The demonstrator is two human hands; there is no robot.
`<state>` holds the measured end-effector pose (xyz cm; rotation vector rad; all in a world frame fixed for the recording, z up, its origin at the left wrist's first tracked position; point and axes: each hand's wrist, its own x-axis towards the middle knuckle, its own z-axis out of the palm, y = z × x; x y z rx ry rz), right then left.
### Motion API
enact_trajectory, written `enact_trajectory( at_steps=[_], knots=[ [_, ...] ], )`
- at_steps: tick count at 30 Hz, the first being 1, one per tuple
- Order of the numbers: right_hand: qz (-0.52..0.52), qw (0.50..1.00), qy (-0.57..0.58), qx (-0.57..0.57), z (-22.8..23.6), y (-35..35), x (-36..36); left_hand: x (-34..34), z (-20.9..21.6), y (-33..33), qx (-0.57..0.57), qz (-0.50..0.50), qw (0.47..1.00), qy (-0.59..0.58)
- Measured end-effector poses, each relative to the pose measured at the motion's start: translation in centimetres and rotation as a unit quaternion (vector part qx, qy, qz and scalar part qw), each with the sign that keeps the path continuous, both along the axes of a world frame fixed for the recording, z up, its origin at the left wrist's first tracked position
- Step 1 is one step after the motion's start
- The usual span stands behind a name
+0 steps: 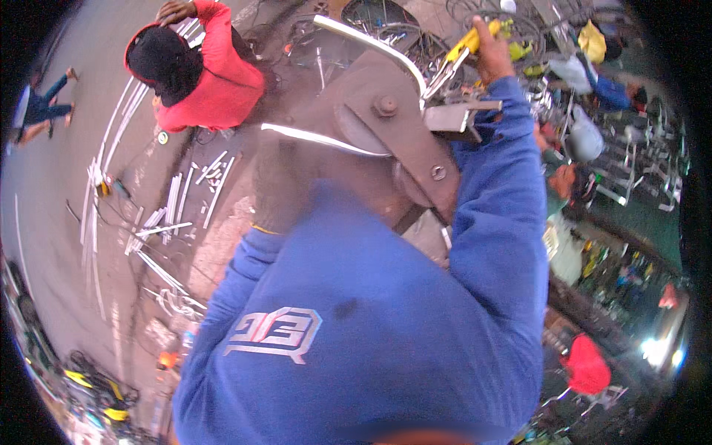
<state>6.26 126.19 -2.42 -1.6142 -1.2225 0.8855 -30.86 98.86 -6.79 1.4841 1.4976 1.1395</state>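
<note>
My right hand (493, 55) is closed at the far side, around a tool with yellow handles and shiny metal jaws, which looks like pliers (461, 48). The jaws reach toward a bright bent metal tube (371, 43) beside a brown steel bending machine (415, 133) with rollers and bolts. A second bright length of tube (326, 139) runs out of the machine on its near side. Whether both lengths are one piece cannot be told. My left hand (282, 178), in a dark glove, is smeared by motion close to the near length, and its fingers do not show clearly.
A person in a red top and dark cap (211, 89) is just beyond, to the left. Cut metal tubes (174, 204) litter the ground at left. On the right, other people work among metal parts (630, 156). A wheel and cables (382, 15) lie at the back.
</note>
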Motion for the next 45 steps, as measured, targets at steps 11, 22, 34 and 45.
enact_trajectory(
  at_steps=[11, 22, 34, 45],
  knots=[
    [-0.061, 0.940, 0.330, 0.056, -0.1, -1.7, -4.1, 1.0, -1.2, 2.7, -0.096, 0.055, 0.915, -0.387],
    [0.019, 0.910, 0.413, 0.025, 0.9, -2.7, -3.5, 2.4, 2.2, 2.7, -0.120, 0.125, 0.780, -0.601],
    [0.097, 0.924, 0.369, -0.035, 1.6, -2.8, -2.5, 2.8, 3.4, 3.2, -0.156, 0.163, 0.773, -0.593],
    [-0.015, 0.996, -0.054, 0.071, 3.5, -1.2, 0.6, 1.6, 2.5, 3.2, -0.162, 0.124, 0.720, -0.663]
  ],
)
